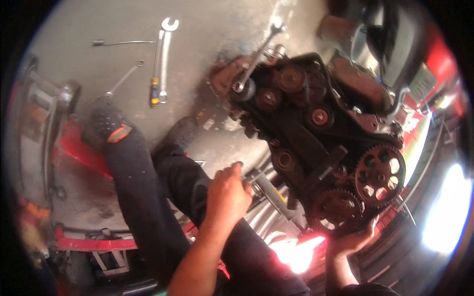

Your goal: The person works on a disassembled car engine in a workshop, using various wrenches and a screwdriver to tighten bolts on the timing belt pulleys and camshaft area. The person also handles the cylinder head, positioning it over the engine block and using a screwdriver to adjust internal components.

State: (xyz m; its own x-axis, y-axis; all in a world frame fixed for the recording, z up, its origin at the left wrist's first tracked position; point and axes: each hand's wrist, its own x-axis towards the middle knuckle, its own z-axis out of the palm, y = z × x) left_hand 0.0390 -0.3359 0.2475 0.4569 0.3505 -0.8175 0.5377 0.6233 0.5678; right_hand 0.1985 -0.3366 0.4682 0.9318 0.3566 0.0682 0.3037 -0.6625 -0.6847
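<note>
Engine [296, 128], left hand [229, 193] half-curled, palm hidden; right hand [351, 241] partly hidden beside toothed wheel [335, 209], openness unclear; both holds uncertain

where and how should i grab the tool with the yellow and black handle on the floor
Probably by the yellow-and-black handle, coming from the left: it is the tool's thicker, nearer end, while a large wrench lies close along its right side.

Nothing reads clearly — marks on the pale plate [424, 83] are blurred.
</note>
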